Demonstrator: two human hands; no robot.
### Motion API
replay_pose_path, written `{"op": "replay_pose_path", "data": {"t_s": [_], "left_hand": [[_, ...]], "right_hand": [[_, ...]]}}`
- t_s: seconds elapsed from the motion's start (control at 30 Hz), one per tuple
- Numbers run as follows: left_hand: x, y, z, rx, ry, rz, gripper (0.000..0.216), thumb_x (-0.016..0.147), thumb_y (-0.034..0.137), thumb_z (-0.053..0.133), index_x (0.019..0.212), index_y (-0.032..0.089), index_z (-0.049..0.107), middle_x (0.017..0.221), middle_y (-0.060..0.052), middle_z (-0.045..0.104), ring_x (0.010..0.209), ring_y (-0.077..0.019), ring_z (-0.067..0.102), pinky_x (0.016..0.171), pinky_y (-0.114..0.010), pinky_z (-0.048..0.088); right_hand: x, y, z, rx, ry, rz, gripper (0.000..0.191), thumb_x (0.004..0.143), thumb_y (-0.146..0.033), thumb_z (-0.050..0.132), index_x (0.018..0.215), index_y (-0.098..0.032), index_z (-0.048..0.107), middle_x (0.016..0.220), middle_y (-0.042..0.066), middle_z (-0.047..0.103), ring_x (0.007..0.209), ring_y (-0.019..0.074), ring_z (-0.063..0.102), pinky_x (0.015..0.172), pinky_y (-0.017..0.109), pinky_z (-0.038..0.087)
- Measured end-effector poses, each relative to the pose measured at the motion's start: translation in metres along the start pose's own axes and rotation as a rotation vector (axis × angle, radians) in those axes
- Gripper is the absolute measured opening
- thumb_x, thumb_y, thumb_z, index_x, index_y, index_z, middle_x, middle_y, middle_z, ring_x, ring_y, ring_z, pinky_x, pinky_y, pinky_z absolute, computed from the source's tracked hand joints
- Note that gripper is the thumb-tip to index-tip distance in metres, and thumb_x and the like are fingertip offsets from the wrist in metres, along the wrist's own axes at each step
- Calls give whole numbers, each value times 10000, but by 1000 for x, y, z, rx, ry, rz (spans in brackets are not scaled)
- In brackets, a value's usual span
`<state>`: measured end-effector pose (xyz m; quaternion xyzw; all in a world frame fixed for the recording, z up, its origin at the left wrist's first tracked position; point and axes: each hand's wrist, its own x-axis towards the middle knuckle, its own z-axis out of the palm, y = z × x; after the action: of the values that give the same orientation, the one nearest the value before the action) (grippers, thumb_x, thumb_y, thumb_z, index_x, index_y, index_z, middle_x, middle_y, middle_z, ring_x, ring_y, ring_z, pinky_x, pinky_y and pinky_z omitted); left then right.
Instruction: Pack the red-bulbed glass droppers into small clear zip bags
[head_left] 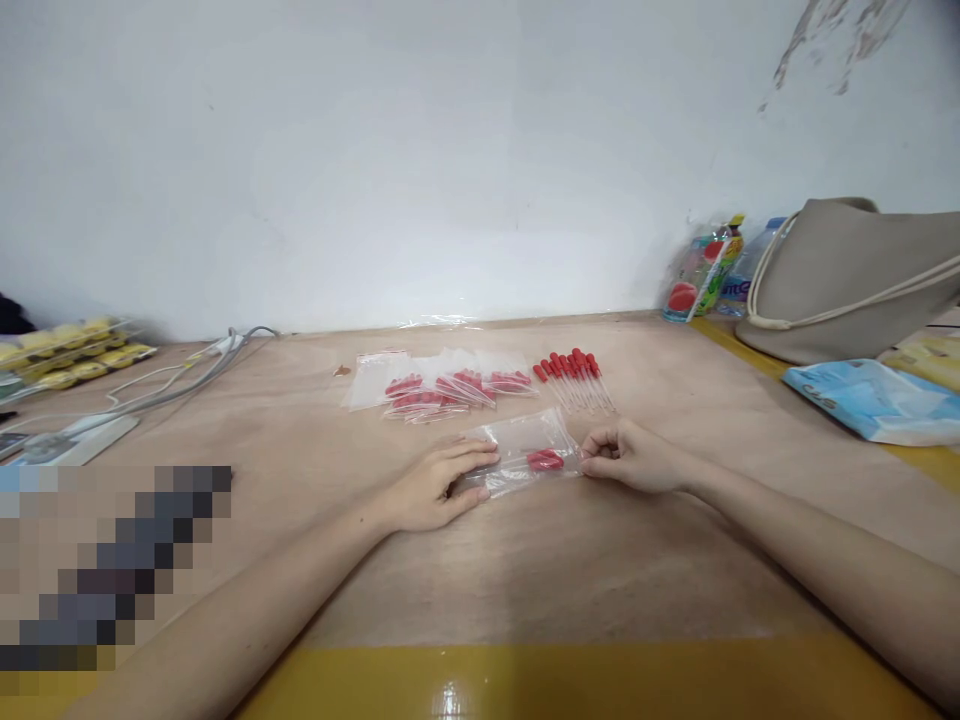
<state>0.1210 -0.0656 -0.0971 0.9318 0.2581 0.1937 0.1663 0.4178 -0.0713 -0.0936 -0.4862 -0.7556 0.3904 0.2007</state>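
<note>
A small clear bag (525, 462) lies flat on the worktop (525, 590), between the two hands. The left hand (435, 490) rests palm down on the bag's left end, its fingers (472, 455) stretched out flat and loosely spread over the plastic, gripping nothing. The right hand (630, 458) is at the bag's right edge, its fingers (600, 462) curled in and pinched together on that edge. Inside the bag a red piece (545, 460) sits toward the right end, just beside the right fingertips and well clear of the left ones.

Just behind the bag lies a heap of filled bags (442, 388) with red contents, and to the right of that heap a row of loose red-tipped droppers (576, 378). Far to the bag's right are a blue pack (870, 400) and a beige tote (847, 280); far to its left, grey cables (187, 375).
</note>
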Motion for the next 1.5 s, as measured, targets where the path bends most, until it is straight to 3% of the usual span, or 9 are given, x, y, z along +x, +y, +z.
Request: {"op": "replay_pose_path", "data": {"t_s": [0.2,0.37,0.6,0.8,1.0,1.17,1.33,1.4,1.5], "left_hand": [[0,2,0,17,-9,-12,433,871,312,510,1292,224,457,1333,-88,468,1238,-222,423,1045,-427,342],[1,3,0,28,-18,-49,430,869,325,514,1286,233,466,1328,-81,476,1229,-221,435,1041,-424,348],[0,2,-1,15,-20,-63,424,865,325,522,1277,236,471,1338,-80,464,1234,-219,428,1035,-435,354],[-1,1,-1,-8,-12,-59,422,862,325,528,1271,236,477,1328,-81,470,1221,-220,439,1024,-428,368],[-1,1,-1,-15,-2,-46,419,859,325,531,1266,234,484,1317,-84,482,1217,-224,444,1023,-423,369],[-1,2,-1,18,-19,-43,423,861,328,524,1271,237,478,1322,-79,481,1228,-229,431,1036,-440,345],[0,3,-1,22,-28,-48,420,861,315,522,1272,244,474,1323,-66,480,1233,-225,420,1049,-440,325],[0,3,-1,19,-30,-43,425,862,319,520,1279,253,467,1324,-64,479,1231,-231,420,1049,-447,319],[-1,3,-3,12,-37,-26,423,860,317,522,1277,264,474,1327,-59,477,1232,-239,419,1051,-452,311]], "right_hand": [[-2,-17,19,-534,274,54,119,681,-184,493,563,-191,510,611,57,599,584,170,518,531,277,336],[-6,-25,23,-734,253,16,129,705,-146,461,785,-153,562,784,133,634,699,223,556,612,303,377],[-4,-3,3,-482,205,-275,211,690,-58,395,769,-166,558,811,73,596,749,172,525,708,284,401],[-4,4,-12,-142,41,-153,205,662,-203,586,863,-173,612,719,-3,545,649,121,462,579,231,370],[4,4,-3,65,41,-62,334,715,-489,576,664,-160,565,587,-24,499,548,92,411,515,225,328],[1,-3,-19,-140,18,-126,283,744,-437,559,665,-169,607,635,3,570,602,119,470,561,241,346],[11,-3,-44,-125,-211,-77,295,715,-462,586,689,-174,642,603,-11,561,542,102,441,510,230,306],[26,2,-48,-135,-58,-55,295,725,-458,569,696,-173,639,623,-2,582,554,109,469,520,230,325],[56,6,-50,-332,415,58,242,741,-395,544,692,-173,628,669,21,621,603,129,526,547,231,353]]}}
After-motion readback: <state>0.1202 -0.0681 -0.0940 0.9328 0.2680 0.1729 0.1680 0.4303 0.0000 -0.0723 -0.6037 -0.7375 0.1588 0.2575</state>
